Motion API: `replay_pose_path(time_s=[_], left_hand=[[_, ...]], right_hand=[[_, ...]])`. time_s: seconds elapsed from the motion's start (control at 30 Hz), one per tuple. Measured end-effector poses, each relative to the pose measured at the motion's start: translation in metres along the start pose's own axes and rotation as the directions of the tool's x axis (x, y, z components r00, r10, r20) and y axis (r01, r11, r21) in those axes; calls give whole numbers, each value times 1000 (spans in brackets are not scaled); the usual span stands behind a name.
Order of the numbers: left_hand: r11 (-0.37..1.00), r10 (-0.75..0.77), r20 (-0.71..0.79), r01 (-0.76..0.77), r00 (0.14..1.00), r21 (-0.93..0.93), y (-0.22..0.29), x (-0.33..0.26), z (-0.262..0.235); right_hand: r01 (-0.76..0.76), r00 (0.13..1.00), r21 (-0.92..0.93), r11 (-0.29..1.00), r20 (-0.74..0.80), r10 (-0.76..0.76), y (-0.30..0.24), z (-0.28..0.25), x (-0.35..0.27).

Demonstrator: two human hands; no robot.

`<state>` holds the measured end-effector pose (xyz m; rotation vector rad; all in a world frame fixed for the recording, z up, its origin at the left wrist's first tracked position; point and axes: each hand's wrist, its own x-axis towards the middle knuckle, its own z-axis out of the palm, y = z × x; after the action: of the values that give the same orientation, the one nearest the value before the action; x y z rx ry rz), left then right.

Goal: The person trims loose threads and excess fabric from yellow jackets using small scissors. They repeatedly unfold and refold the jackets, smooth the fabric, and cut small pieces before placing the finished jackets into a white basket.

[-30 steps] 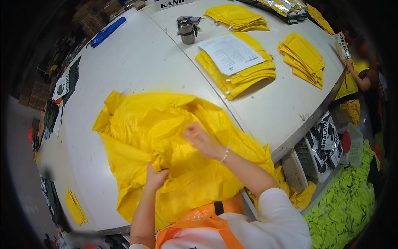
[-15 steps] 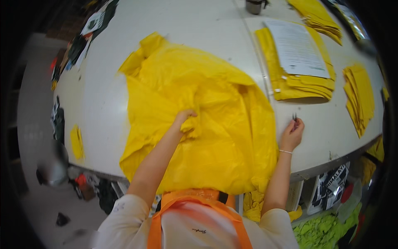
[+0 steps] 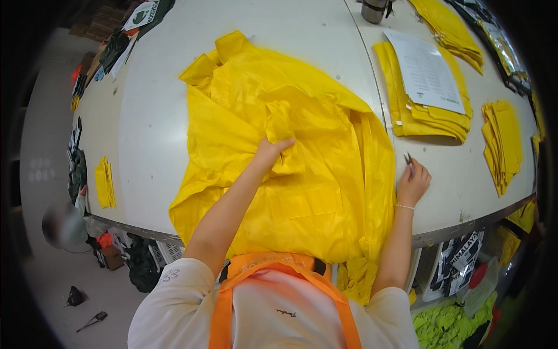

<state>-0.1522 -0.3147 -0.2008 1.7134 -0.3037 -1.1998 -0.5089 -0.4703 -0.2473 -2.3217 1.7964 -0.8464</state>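
Observation:
A large yellow jacket point(image 3: 314, 198) with a smooth, shiny surface lies spread and rumpled on the table before me, its near edge against my apron. My left hand point(image 3: 272, 151) is closed on a bunched part of the jacket near its middle, the gathered cloth standing up beyond my fingers. To the right of the jacket, my right hand point(image 3: 414, 183) hovers over or rests on the tabletop; I cannot tell which. It is closed round small thread snips point(image 3: 408, 158), whose two dark tips point away from me, slightly apart. My palm hides the rest of the snips.
Folded yellow garments point(image 3: 400, 119) with a printed sheet point(image 3: 427, 72) on top lie at the far right. Other yellow pieces point(image 3: 503, 145) lie beyond my right hand. A metal flask point(image 3: 374, 10) stands at the back. A small yellow piece point(image 3: 104, 183) lies left on the white table point(image 3: 151, 128).
My left hand has moved away from me and slightly right, lifting the gathered cloth into an upright bunch. My right hand keeps the snips, their tips turned more to the left. The view has shifted slightly.

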Motion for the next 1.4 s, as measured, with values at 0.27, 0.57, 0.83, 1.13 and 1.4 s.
replay_pose_path(time_s=[0.27,0.57,0.83,1.13,1.4], left_hand=[[856,517,-632,-346,577,384,4,-48,-175],[762,630,-627,-212,458,612,-39,-62,-266],[-147,799,256,-236,545,961,96,-68,-132],[-223,576,728,-786,371,577,96,-33,112],[-513,535,783,-614,318,600,101,52,314]], right_hand=[[-55,981,298,953,192,-4,-56,-27,-24],[2,999,171,985,48,-10,-149,5,-64],[-259,966,338,904,100,240,-89,0,15],[-565,604,789,-239,594,532,-8,34,122],[-495,808,818,292,309,502,-19,24,135]])
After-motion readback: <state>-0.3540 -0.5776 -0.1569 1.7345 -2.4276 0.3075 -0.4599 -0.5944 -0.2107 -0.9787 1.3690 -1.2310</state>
